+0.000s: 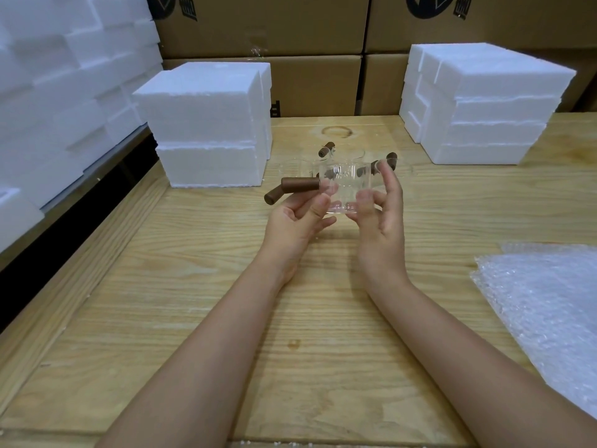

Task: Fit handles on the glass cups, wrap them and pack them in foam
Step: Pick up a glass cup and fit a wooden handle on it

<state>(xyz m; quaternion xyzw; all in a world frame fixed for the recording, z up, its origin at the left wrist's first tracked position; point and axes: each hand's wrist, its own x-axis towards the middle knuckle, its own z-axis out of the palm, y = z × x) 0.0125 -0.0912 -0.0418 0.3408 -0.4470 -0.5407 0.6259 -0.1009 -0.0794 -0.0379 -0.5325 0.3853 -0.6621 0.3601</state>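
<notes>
Two bare forearms (206,350), slim and uncovered, enter from the bottom edge of the frame, ending in a bare left hand (297,218) and right hand (381,218).

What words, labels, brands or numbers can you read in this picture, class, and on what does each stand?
Dark print on the upper left brown cardboard box: cut off by the frame, unreadable.
Dark print on the upper right brown cardboard box: cut off, unreadable.
Black mark on the lower brown cardboard box: partly hidden, unreadable.
No text on the clear glass cup, white foam blocks or bubble wrap.
</notes>
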